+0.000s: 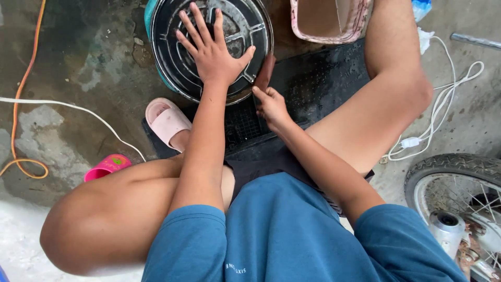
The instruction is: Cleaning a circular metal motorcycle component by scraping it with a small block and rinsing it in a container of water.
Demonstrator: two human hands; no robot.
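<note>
pressing down flat, the left hand (211, 49) spreads its open fingers across the round black metal cover (209, 47), which sits at the far edge of the black mat (313, 78). the right hand (270, 104) is curled shut around a brown rag (265, 73) at the cover's right rim. pink slipper (166, 121) on the mat's left edge, wheel (459, 203) off right.

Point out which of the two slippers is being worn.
The pale pink slipper on the foot beside the black mat, just below the left hand. The bright pink slipper lies empty on the concrete near the orange cable.
</note>
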